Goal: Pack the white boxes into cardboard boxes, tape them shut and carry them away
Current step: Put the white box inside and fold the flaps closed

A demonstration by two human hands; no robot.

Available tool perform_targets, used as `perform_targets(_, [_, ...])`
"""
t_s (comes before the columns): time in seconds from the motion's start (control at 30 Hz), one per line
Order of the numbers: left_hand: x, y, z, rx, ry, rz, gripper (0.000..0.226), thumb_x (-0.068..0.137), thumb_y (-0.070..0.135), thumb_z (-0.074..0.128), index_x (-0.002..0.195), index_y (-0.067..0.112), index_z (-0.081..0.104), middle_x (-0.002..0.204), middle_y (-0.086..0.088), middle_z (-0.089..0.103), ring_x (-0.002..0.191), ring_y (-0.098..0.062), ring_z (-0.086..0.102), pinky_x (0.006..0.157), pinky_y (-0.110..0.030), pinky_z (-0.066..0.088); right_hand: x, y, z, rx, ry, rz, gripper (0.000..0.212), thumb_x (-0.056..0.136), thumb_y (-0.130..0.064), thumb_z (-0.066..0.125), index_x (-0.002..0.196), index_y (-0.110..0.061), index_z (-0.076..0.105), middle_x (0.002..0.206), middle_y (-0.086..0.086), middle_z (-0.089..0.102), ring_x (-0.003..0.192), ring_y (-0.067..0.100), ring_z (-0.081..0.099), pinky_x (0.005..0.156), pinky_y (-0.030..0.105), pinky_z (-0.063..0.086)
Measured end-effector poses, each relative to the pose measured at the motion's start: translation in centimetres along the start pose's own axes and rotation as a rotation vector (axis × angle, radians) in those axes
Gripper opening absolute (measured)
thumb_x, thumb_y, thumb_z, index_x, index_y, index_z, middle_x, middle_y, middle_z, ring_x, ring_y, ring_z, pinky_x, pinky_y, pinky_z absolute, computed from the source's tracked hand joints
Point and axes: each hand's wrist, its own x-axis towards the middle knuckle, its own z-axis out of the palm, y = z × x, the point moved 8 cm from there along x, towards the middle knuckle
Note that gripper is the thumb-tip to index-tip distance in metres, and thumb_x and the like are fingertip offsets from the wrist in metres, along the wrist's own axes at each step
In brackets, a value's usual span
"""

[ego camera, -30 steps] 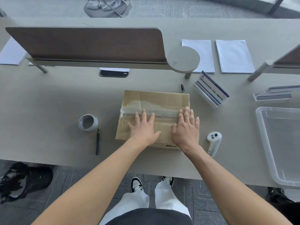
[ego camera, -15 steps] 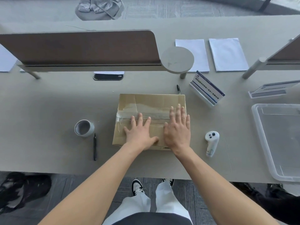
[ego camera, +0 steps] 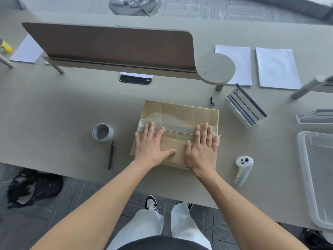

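Note:
A closed cardboard box (ego camera: 187, 112) lies on the grey table (ego camera: 63, 114) in front of me, with clear tape running along its top seam. My left hand (ego camera: 153, 143) lies flat on the left part of the lid, fingers spread over the tape. My right hand (ego camera: 202, 147) lies flat on the right part, fingertips on the tape near the box's right edge. Neither hand holds anything. No white boxes are in sight. A roll of tape (ego camera: 102, 132) stands left of the box.
A black pen (ego camera: 111, 154) lies below the tape roll, another pen (ego camera: 212, 102) behind the box. A white controller (ego camera: 243, 168) and a clear plastic bin (ego camera: 319, 177) are to the right. A desk divider (ego camera: 111, 46), a sign holder (ego camera: 246, 105) and white sheets (ego camera: 277, 68) stand behind.
Both hands have slid apart along the taped seam: the left toward the box's left side, the right toward its right edge. The box itself stays put.

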Motion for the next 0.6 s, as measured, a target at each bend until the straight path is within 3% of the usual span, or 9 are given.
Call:
perform_targets(0.37, [0.0, 0.1, 0.0, 0.007, -0.004, 0.034, 0.103, 0.079, 0.087, 0.036, 0.159, 0.034, -0.001, 0.164, -0.009, -0.022, 0.15, -0.025, -0.025, 0.118, -0.06, -0.013, 0.0, -0.5, 0.0, -0.085, -0.05, 0.001, 0.07, 0.104, -0.046, 0.021, 0.164, -0.014, 0.002, 0.17, 0.011, -0.013, 0.156, 0.023, -0.018, 0.124, 0.043, -0.017])
perform_targets(0.5, [-0.8, -1.0, -1.3, -0.016, 0.045, 0.104, 0.085, 0.093, 0.064, 0.042, 0.16, 0.027, 0.007, 0.167, -0.008, -0.011, 0.152, -0.023, -0.018, 0.121, -0.056, -0.008, 0.0, -3.1, -0.4, -0.24, 0.0, -0.038, 0.061, 0.101, -0.023, 0.029, 0.159, -0.007, 0.021, 0.17, 0.016, 0.008, 0.158, 0.03, -0.002, 0.124, 0.055, -0.005])
perform_targets(0.6, [-2.1, -4.6, -3.1, -0.14, 0.196, 0.132, 0.075, 0.098, 0.051, 0.044, 0.16, 0.022, 0.014, 0.168, -0.009, -0.002, 0.154, -0.024, -0.011, 0.124, -0.052, 0.001, -0.5, -7.9, 0.5, -0.158, -0.052, -0.139, 0.059, 0.102, -0.02, 0.034, 0.16, -0.015, 0.023, 0.17, 0.013, 0.011, 0.158, 0.027, 0.004, 0.127, 0.051, 0.004])
